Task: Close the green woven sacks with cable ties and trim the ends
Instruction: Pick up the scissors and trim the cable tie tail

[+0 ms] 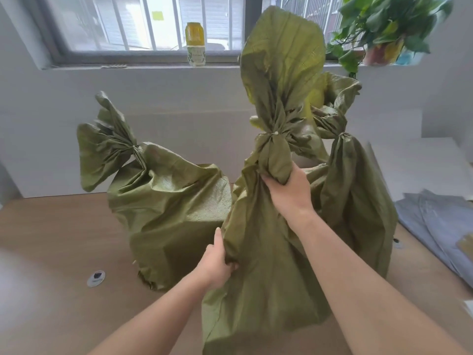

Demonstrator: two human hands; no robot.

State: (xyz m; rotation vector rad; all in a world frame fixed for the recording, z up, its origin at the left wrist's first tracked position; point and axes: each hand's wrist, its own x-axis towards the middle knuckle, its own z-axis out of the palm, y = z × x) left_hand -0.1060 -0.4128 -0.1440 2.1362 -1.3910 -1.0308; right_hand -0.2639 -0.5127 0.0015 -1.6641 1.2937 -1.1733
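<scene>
Three green woven sacks stand on a brown table [51, 239]. The near sack [263, 265] is in front of me, its neck cinched by a pale cable tie [275, 134] with the top flaring upward. My right hand [286, 190] grips its bunched neck just below the tie. My left hand [217, 262] clutches the fabric on its left side, lower down. A second sack [169, 206] sits to the left, tied at the neck and leaning left. A third tied sack [358, 190] stands behind on the right, partly hidden by the near one.
A folded grey-blue cloth [440, 226] lies at the table's right edge. A small round sticker [96, 278] is on the table at the left. On the windowsill stand a yellow bottle [195, 44] and a potted plant [384, 32]. A white wall runs behind the table.
</scene>
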